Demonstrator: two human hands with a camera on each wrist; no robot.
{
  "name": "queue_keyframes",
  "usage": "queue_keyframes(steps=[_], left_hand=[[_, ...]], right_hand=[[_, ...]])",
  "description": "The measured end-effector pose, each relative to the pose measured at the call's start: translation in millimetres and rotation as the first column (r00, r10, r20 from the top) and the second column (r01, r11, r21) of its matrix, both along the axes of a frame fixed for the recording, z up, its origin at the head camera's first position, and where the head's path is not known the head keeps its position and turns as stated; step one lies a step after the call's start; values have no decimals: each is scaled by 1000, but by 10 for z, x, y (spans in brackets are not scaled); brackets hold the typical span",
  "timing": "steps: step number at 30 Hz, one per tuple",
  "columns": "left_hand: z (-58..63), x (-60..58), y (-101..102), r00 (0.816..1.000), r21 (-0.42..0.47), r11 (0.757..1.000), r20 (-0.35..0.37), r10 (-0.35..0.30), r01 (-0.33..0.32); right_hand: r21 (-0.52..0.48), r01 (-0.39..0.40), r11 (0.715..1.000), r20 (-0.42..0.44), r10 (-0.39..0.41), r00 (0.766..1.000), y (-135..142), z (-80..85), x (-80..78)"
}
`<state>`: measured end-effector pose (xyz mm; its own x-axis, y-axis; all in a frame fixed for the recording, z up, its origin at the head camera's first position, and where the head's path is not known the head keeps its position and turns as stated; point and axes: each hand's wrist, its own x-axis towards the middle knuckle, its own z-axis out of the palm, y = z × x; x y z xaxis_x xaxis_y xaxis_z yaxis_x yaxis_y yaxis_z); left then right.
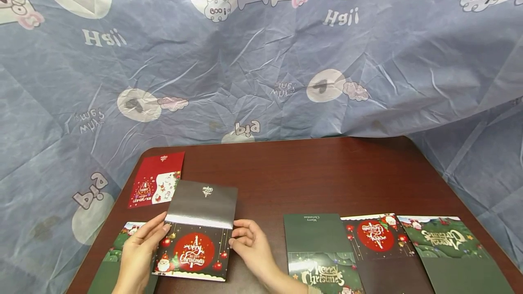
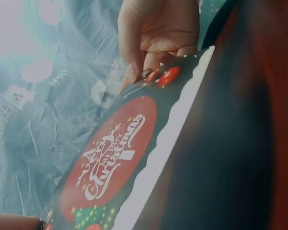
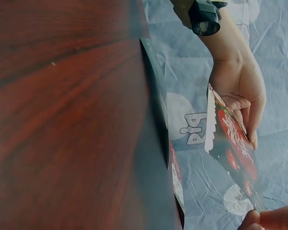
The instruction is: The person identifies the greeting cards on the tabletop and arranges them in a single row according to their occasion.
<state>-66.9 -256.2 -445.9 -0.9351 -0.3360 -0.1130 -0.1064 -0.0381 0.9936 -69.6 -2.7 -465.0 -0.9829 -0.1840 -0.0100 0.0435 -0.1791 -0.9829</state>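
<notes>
Unfolded between both hands is a dark Christmas card (image 1: 200, 251) with a red circle and white lettering. My left hand (image 1: 140, 251) pinches its left edge near the fold, thumb on the printed face. On the opposite edge, my right hand (image 1: 253, 244) pinches the card between thumb and fingers. In the right wrist view the card (image 3: 233, 141) is tilted above the table, the left hand (image 3: 242, 91) behind it. The left wrist view shows the right hand (image 2: 161, 28) at the card's far edge. A green card (image 1: 106, 269) lies partly hidden beneath the left hand.
A red Christmas card (image 1: 157, 178) lies at the table's back left, its corner beside the held card. To the right lie a green card (image 1: 314, 235), a dark card (image 1: 396, 271) and another green card (image 1: 461, 267). A blue printed cloth (image 1: 261, 58) hangs behind the brown table (image 1: 302, 176).
</notes>
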Motion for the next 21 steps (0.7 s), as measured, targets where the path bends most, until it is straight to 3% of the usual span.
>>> queue_keyframes(steps=[3,6,12,21], left_hand=[[142,-38,58,1000,-10,1000,9,10,-10],[211,-85,85,1000,-26,999,15,23,-23],[235,-171,91,999,10,1000,-19,27,-27],[316,-293,128,999,97,994,18,50,-51]], right_hand=[[0,11,1000,1,-11,1000,-13,20,-34],[4,21,1000,-1,-21,1000,-19,48,-59],[18,49,999,-38,-48,998,-24,119,-130],[76,52,996,-95,-45,994,-31,266,-249]])
